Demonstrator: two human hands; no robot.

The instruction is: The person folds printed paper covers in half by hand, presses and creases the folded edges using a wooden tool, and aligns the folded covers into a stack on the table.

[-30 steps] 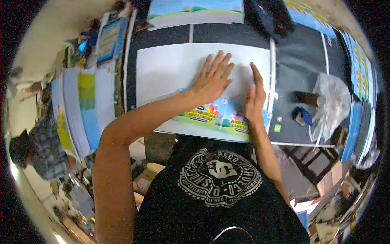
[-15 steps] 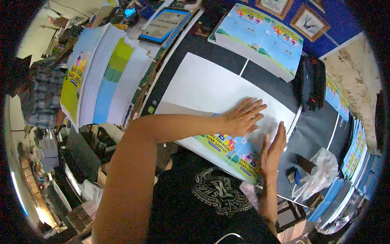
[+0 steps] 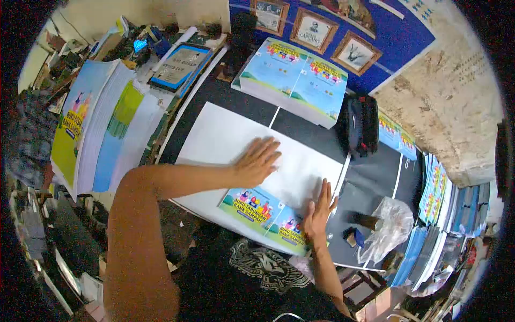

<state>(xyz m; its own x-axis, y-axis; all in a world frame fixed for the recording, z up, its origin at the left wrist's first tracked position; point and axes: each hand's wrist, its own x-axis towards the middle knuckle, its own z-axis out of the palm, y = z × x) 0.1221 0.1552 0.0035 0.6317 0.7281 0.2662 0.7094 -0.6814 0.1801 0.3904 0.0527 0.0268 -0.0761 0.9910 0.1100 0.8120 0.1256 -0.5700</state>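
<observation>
My left hand point(image 3: 258, 162) lies flat on a large white sheet point(image 3: 214, 137), fingers stretched toward the far right. My right hand point(image 3: 318, 210) rests at the sheet's right end, its fingers extended and pointing away from me. Between the hands and my body shows a colourful printed cover sheet point(image 3: 249, 210) with cartoon figures and the words "Buku Tabungan Bank Sampah". It borders the white paper; whether it continues underneath is hidden. Both lie on a black table surface with white lines point(image 3: 300, 129). Neither hand grasps anything.
A thick stack of printed covers point(image 3: 292, 80) sits at the back. Tall paper stacks point(image 3: 80, 123) stand on the left. To the right are a black bag point(image 3: 360, 126), a crumpled plastic bag point(image 3: 389, 228), a dark cylinder point(image 3: 367, 220) and bundled booklets point(image 3: 432, 188).
The camera view has turned, so the scene sits further left and lower. My left hand has slid slightly left over the white sheet, and more of the printed cover shows.
</observation>
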